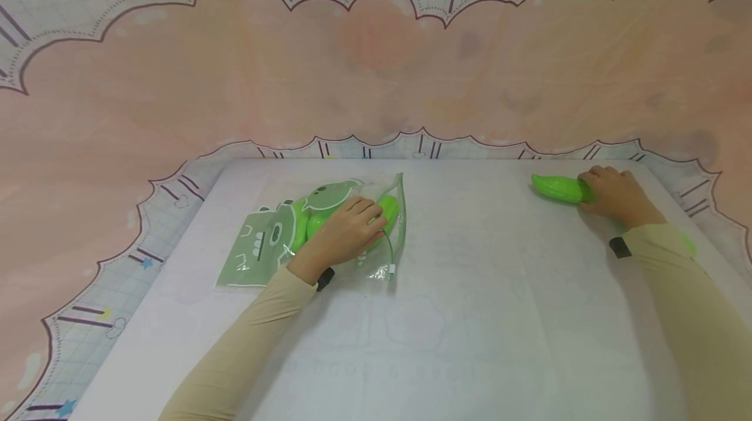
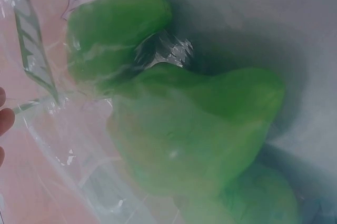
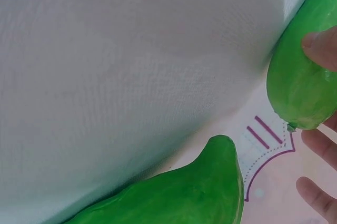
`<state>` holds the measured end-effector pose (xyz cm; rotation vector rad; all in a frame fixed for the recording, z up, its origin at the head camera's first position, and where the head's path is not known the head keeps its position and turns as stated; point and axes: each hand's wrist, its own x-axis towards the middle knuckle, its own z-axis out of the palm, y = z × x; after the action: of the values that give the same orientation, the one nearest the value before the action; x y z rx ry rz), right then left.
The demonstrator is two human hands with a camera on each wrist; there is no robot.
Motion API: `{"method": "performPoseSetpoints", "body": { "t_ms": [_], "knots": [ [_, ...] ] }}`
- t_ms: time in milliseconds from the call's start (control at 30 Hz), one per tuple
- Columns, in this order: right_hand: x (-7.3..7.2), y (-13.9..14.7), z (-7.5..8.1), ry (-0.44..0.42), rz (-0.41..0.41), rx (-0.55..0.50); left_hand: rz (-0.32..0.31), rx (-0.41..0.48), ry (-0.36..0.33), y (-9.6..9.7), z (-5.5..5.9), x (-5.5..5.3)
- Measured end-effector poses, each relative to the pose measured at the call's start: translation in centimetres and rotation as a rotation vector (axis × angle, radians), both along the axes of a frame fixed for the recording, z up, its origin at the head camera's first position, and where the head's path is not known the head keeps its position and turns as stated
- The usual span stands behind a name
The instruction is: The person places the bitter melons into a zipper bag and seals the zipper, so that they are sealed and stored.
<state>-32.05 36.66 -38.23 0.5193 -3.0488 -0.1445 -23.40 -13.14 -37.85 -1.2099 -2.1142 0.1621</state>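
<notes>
A clear zip bag (image 1: 249, 254) with a green cartoon print lies on the left of the white table. Several glossy green toy pieces show through its film, among them a pear-shaped one (image 2: 195, 124) in the left wrist view. My left hand (image 1: 346, 228) lies over the bag and pinches the upper edge of its parted mouth, near the right end. At the far right my right hand (image 1: 617, 196) grips a long green toy cucumber (image 1: 558, 188), with the thumb across its top. The fingers beneath it are partly hidden.
Another green toy (image 3: 179, 192) with a blunt, bent tip rests on the table, mostly hidden by the right sleeve (image 1: 664, 258) in the head view. The bag's white slider (image 1: 391, 269) hangs at its near corner. Patterned cloth (image 1: 440, 81) borders the white table (image 1: 470, 316).
</notes>
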Motion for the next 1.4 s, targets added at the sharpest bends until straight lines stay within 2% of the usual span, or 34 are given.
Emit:
{"method": "performPoseSetpoints", "body": {
  "t_ms": [300, 900, 1400],
  "knots": [
    [-0.1, 0.2, -0.3, 0.007, 0.034, -0.001, 0.002, 0.004, -0.007, 0.1, 0.0, 0.0],
    [-0.4, 0.5, -1.0, 0.026, 0.041, 0.012, -0.011, -0.002, 0.007, 0.0, -0.1, -0.1],
    [0.2, 0.5, -1.3, 0.117, 0.094, -0.062, 0.0, -0.003, -0.015, 0.0, -0.2, -0.2]
  ]
}}
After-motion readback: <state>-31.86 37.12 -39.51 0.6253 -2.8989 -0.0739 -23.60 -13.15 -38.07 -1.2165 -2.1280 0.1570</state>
